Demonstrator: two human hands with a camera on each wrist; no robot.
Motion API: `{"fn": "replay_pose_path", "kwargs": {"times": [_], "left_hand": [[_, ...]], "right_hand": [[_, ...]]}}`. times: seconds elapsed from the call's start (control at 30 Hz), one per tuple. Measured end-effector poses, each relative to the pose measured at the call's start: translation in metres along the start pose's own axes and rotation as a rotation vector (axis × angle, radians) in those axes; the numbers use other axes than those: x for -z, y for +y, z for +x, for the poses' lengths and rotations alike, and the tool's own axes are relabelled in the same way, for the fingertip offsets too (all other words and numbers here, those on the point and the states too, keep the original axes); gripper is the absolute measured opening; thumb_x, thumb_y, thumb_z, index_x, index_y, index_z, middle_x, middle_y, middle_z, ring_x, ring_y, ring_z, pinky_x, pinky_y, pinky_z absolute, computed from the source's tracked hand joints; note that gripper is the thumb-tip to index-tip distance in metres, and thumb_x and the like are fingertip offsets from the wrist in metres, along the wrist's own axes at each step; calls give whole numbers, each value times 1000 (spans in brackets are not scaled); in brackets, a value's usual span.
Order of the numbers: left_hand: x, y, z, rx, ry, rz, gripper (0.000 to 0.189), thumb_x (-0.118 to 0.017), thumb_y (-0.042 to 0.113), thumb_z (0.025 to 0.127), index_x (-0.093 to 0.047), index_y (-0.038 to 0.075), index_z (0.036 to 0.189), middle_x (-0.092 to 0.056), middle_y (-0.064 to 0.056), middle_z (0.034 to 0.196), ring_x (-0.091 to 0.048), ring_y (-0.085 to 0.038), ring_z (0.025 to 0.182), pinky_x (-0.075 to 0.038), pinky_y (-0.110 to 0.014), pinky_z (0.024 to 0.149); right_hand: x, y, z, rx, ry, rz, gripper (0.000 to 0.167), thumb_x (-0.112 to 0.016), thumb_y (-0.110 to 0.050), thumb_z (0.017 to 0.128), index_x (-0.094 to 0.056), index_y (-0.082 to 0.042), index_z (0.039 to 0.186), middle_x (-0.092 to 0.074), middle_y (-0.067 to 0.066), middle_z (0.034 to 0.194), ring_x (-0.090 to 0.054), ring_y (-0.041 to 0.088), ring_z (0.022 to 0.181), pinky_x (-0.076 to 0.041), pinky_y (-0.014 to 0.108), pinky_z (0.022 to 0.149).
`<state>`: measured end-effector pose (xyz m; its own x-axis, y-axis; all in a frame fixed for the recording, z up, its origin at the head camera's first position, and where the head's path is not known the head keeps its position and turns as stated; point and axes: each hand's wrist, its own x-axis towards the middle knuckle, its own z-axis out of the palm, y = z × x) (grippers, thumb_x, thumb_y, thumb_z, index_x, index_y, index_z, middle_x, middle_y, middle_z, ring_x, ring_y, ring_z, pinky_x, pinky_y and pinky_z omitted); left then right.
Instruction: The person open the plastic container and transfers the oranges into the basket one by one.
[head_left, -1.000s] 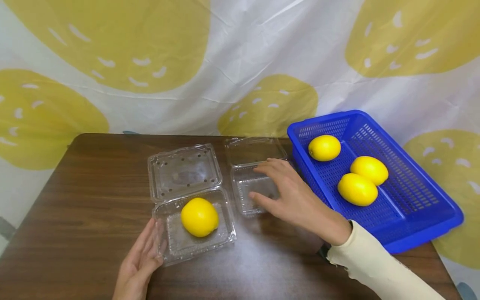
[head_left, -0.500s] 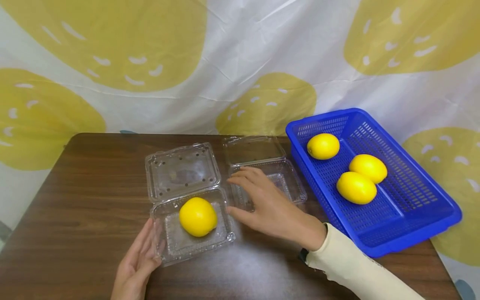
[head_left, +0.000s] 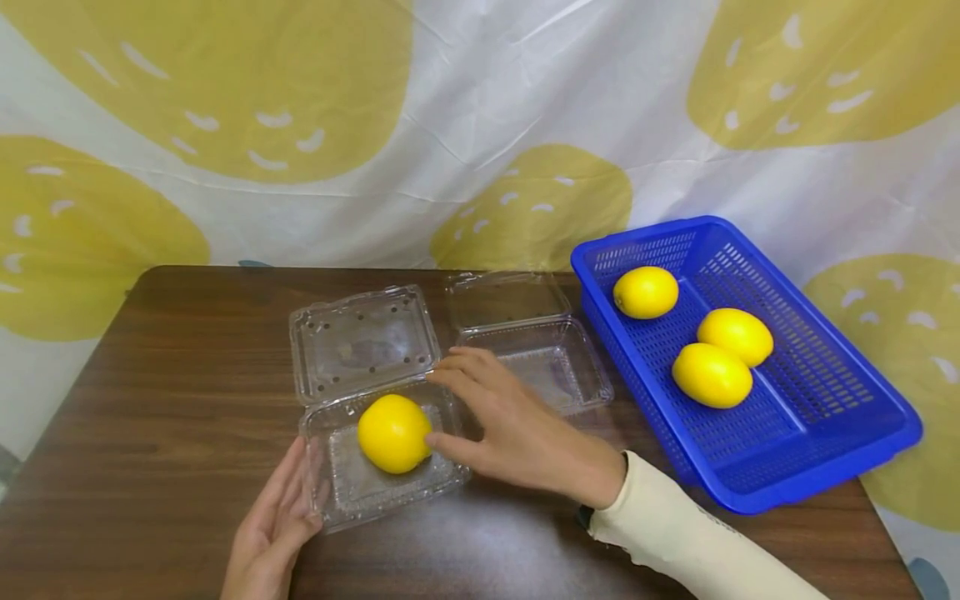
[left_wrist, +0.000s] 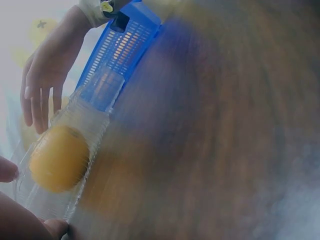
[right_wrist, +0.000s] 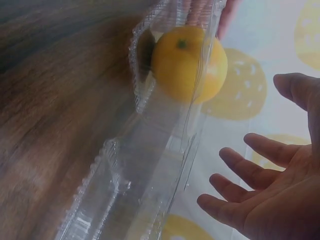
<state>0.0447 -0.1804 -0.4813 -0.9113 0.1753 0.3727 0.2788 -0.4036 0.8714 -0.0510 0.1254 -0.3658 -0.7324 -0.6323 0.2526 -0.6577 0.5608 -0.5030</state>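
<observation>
A yellow lemon [head_left: 393, 435] lies in the base of an opened clear plastic clamshell container [head_left: 375, 500], whose lid [head_left: 363, 346] is folded back behind it. My left hand [head_left: 266, 529] grips the container at its left side, thumb and fingers on the wall. The right hand [head_left: 517, 425] hovers above the container's right side with fingers spread and nothing held. Its thumb appears close to the lemon in the head view, while the right wrist view shows the right hand [right_wrist: 280, 185] apart from the lemon [right_wrist: 187, 65].
A second opened clear container [head_left: 562, 367] stands to the right, behind the right hand. At the far right a blue basket [head_left: 810, 475] holds several lemons, one of them [head_left: 712, 375] nearest its left wall. Behind the brown table [head_left: 165, 417] hangs a printed cloth [head_left: 480, 92].
My right hand has moved left from over the second container to beside the lemon, staying open. The left hand and the gripped container are almost unmoved.
</observation>
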Motion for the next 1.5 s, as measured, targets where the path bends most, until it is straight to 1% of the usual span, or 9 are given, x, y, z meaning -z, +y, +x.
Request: {"fn": "replay_pose_path", "kwargs": {"times": [0.1, 0.3, 0.43, 0.63, 0.87, 1.07, 1.33, 1.5], "left_hand": [[0, 0, 0, -1, 2, 7, 89, -29, -36, 85, -11, -13, 169, -37, -5, 176, -38, -13, 159, -38, -29, 123], [0, 1, 0, 6, 8, 14, 89, -29, -36, 85, -12, -13, 169, -37, -4, 176, -38, -13, 159, -38, -29, 122], [1, 1, 0, 7, 4, 12, 89, -29, -36, 85, -11, -13, 169, -37, -5, 176, -38, -13, 159, -38, -29, 123], [1, 1, 0, 1, 2, 12, 89, -29, -37, 85, -11, -14, 169, -37, -5, 176, -38, -13, 159, -38, -29, 122], [0, 2, -1, 10, 8, 18, 89, -29, -36, 85, -12, -13, 169, -37, -5, 176, -39, -14, 159, -39, -30, 122], [1, 1, -1, 9, 9, 7, 89, -29, -36, 85, -12, -13, 169, -37, -6, 176, -39, -14, 159, -38, -30, 122], [-1, 4, -1, 45, 36, 33, 88, -31, -35, 87, -14, -11, 170, -40, -4, 175, -41, -13, 158, -40, -29, 122], [-1, 4, -1, 32, 23, 25, 88, -30, -36, 87, -14, -13, 170, -39, -5, 175, -40, -13, 159, -40, -29, 122]], "right_hand": [[-3, -1, 2, 6, -3, -1, 68, -86, -35, 96, -62, -3, 151, -58, 15, 156, -44, 34, 155, -40, 53, 130], [-8, -4, 7, 35, -8, 6, 67, -87, -34, 95, -63, -3, 150, -60, 14, 154, -48, 34, 151, -39, 50, 131], [-13, -7, 9, 33, -18, 10, 66, -86, -36, 96, -63, -5, 149, -61, 13, 153, -49, 34, 151, -37, 51, 131], [-21, -8, 11, 44, -23, 12, 67, -86, -37, 95, -63, -3, 149, -62, 13, 152, -50, 32, 150, -38, 47, 131], [-27, -9, 13, 79, -28, 36, 67, -85, -37, 96, -63, -2, 148, -62, 13, 152, -48, 35, 151, -34, 46, 133], [-33, -10, 15, 98, -27, 45, 68, -87, -36, 94, -63, -2, 148, -64, 13, 150, -50, 34, 149, -36, 45, 132], [-37, -12, 20, 70, -67, -16, 74, -90, -40, 91, -62, -6, 150, -63, 9, 152, -46, 34, 154, -33, 46, 134], [-39, -12, 22, 65, -82, -42, 79, -92, -42, 87, -62, -6, 151, -63, 10, 151, -42, 38, 156, -31, 51, 135]]}}
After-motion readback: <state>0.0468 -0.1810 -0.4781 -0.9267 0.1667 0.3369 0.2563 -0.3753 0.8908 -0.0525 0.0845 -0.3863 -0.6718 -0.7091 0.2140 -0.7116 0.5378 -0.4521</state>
